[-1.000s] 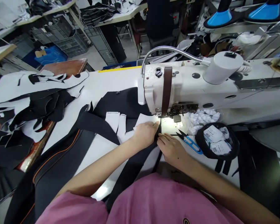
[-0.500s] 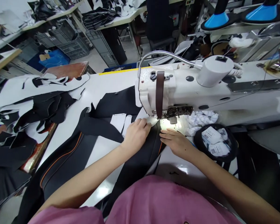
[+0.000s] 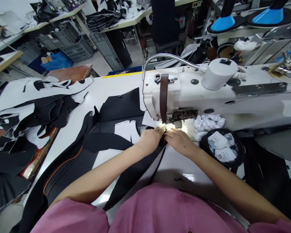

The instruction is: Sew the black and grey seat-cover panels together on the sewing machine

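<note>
My left hand point(image 3: 150, 139) is closed, its fingertips pinching the edge of a black fabric panel point(image 3: 133, 174) just in front of the sewing machine point(image 3: 184, 89) needle area. Close beside it, my right hand point(image 3: 178, 139) has its fingers bent together on the same edge; the fingertips of both hands almost meet. The needle and the exact spot under the presser foot are hard to make out in the lamp glare. Left of my hands lies a dark section with orange piping point(image 3: 72, 166), along with white fabric pieces point(image 3: 122, 129).
A round black container point(image 3: 242, 152) with labelled packets stands right of my hand, near a heap of white bundled strips point(image 3: 208, 124). Black and white cut pieces point(image 3: 55, 110) cover the left side. Thread cones point(image 3: 223, 23) stand at the upper right, grey crates point(image 3: 77, 48) behind.
My left hand has moved right and slightly down, from lying on the panel to gripping its edge. My right hand has shifted slightly up, fingers now bent inward. The panel's edge is gathered between them.
</note>
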`<state>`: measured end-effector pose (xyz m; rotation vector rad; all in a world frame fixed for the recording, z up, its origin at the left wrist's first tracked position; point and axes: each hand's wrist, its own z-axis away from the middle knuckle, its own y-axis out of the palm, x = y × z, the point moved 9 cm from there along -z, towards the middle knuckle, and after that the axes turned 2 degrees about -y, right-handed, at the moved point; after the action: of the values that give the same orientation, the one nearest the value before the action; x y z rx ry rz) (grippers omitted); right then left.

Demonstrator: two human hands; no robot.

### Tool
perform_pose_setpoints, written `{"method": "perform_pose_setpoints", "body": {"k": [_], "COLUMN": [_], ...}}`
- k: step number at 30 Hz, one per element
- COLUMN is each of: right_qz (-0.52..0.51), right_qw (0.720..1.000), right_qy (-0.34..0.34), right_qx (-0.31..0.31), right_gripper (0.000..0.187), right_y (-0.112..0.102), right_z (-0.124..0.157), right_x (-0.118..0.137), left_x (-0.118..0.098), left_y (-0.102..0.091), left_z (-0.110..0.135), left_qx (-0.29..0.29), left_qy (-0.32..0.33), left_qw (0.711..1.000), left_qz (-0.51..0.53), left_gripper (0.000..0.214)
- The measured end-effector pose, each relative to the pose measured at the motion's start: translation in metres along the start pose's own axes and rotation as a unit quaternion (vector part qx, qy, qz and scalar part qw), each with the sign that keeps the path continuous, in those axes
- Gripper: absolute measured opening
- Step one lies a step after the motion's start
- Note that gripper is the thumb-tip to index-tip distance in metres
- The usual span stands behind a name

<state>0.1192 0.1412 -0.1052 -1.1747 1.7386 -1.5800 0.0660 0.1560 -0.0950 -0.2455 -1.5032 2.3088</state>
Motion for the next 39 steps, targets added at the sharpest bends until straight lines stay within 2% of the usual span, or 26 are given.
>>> {"method": "perform_pose_setpoints", "body": {"k": [5,8,11,14,17,21,24,26,28,31,34,39], "right_qz": [0.024,0.025,0.012,0.017,0.041,0.067,0.114,0.139,0.145,0.141,0.121,0.076], "right_qw": [0.998,0.997,0.998,0.999,0.997,0.993,0.989,0.987,0.985,0.983,0.984,0.990], "right_qy": [0.048,0.058,0.052,0.046,0.028,0.002,-0.017,-0.029,-0.041,-0.042,-0.044,-0.049], "right_qx": [0.045,0.054,0.035,-0.003,-0.055,-0.097,-0.094,-0.081,-0.080,-0.109,-0.122,-0.113], "right_gripper": [0.027,0.023,0.019,0.022,0.025,0.028,0.032,0.031,0.029,0.030,0.031,0.031], "right_y": [0.004,-0.002,-0.011,-0.017,-0.017,-0.012,-0.007,-0.004,-0.004,-0.007,-0.006,-0.006], "right_z": [-0.017,-0.017,-0.012,-0.009,-0.011,-0.013,-0.010,-0.006,0.000,0.008,0.012,0.009], "right_x": [-0.009,-0.009,-0.010,-0.016,-0.019,-0.013,-0.001,0.008,0.017,0.024,0.026,0.024], "left_x": [0.009,0.008,0.002,-0.001,0.001,0.005,0.002,0.004,0.008,0.008,0.005,0.001], "left_y": [-0.016,-0.027,-0.023,-0.003,0.008,0.001,-0.001,-0.005,-0.013,-0.018,-0.009,-0.005], "left_z": [-0.010,0.009,0.038,0.055,0.057,0.056,0.057,0.054,0.048,0.036,0.021,-0.004], "left_qx": [-0.041,-0.095,-0.114,-0.086,-0.055,-0.026,0.010,-0.005,-0.068,-0.162,-0.165,-0.146], "left_qy": [-0.007,0.011,0.021,0.004,0.001,0.036,0.071,0.077,0.078,0.108,0.124,0.103], "left_qw": [0.999,0.995,0.986,0.985,0.989,0.999,0.997,0.997,0.994,0.980,0.978,0.982], "left_qz": [0.000,0.034,0.121,0.151,0.135,0.017,-0.033,0.000,0.036,0.030,-0.003,-0.055], "left_gripper": [0.033,0.030,0.034,0.062,0.069,0.055,0.031,0.017,0.024,0.030,0.038,0.028]}}
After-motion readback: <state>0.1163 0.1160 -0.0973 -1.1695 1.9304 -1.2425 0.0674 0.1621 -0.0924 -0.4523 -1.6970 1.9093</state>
